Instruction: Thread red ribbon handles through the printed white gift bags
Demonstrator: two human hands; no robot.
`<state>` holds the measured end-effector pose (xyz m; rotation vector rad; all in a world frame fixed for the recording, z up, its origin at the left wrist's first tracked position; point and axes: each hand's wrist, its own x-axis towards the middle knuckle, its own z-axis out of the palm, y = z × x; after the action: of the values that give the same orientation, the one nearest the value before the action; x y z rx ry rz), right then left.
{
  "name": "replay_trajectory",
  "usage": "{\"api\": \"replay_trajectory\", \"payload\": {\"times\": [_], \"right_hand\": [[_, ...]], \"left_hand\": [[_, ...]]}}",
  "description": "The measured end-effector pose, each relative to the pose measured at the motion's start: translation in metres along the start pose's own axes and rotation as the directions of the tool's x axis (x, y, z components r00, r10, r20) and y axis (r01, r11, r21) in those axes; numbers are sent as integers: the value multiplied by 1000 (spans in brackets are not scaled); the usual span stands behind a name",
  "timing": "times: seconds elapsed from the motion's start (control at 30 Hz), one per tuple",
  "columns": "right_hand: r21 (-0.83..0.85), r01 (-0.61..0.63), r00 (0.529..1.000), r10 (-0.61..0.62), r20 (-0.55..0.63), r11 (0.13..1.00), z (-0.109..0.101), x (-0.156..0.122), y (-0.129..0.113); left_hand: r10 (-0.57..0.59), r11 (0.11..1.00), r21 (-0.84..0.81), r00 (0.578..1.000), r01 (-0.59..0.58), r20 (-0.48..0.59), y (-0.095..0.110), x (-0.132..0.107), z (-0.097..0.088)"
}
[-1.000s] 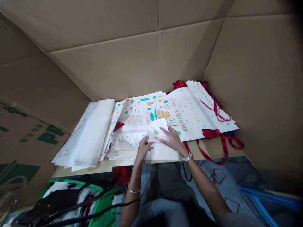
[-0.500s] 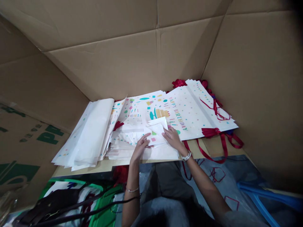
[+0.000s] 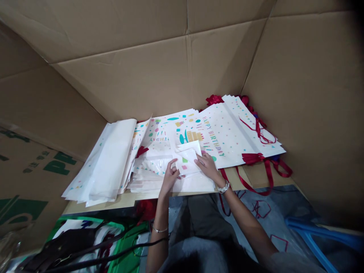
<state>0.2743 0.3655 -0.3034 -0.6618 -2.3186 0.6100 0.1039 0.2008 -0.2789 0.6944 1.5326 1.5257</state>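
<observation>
A white paper gift bag with coloured party print lies in front of me, its near end folded up into white flaps. At the left edge of this folded end, my left hand is closed, with thumb and bent index finger at the paper. My right hand grips the right side of the flaps, thumb and fingers on the paper. More white bags are stacked beneath. What the fingertips do behind the flaps is hidden.
Folded bags lie to the left. "Happy Birthday" bags with red ribbons lie to the right. Cardboard walls enclose the table. Below are a green crate, a dark handbag and a blue plastic frame.
My left index finger has bent and drawn back from over the flaps to the left edge of the folded paper. My right hand stays in place.
</observation>
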Motion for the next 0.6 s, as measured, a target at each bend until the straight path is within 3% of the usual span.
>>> {"api": "replay_trajectory", "payload": {"times": [0.17, 0.6], "right_hand": [[19, 6, 1000, -6, 6, 1000, -1, 0, -1], [26, -12, 1000, 12, 10, 1000, -2, -1, -2]], "left_hand": [[26, 999, -22, 995, -28, -92, -3, -1, 10], [2, 999, -43, 997, -6, -83, 10, -2, 12]]}}
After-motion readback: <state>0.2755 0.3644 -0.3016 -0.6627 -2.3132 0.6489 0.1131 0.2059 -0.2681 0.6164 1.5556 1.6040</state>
